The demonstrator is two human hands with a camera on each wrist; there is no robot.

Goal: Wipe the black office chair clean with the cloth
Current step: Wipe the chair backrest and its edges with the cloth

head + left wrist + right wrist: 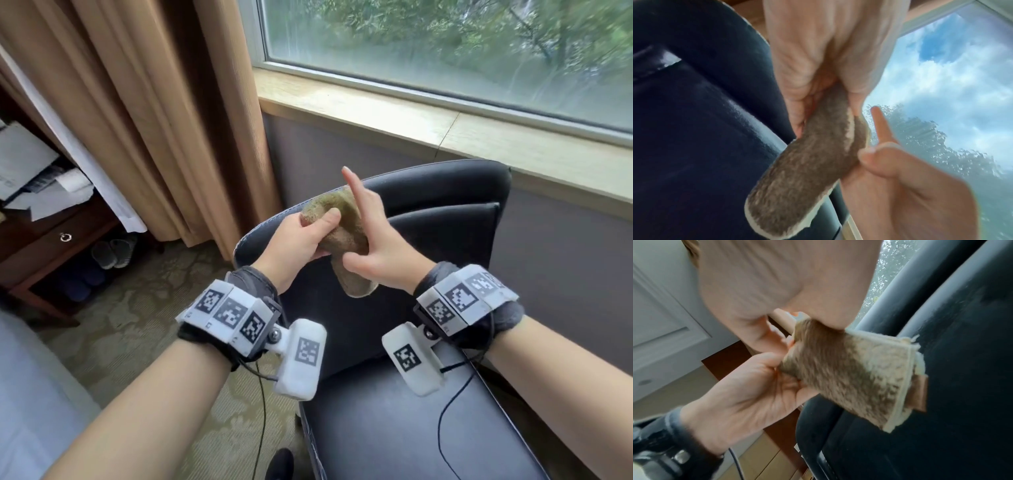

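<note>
Tan pleated curtains [144, 102] are hung at the far left, above a dark wooden cabinet [44, 240] on which loose papers are stacked. A fuzzy olive-brown cloth with a pale edge [346, 240] is held in the middle, above the backrest of the black leather office chair [428, 394]. The upper part of the cloth is gripped by the left hand [298, 240], with the thumb curled over it. To its right, the cloth's lower part is pinched by the right hand [380, 243] between thumb and bent fingers, while the index finger is stretched upward. A window [462, 44] with a pale stone sill [411, 113] is seen at the far right.
</note>
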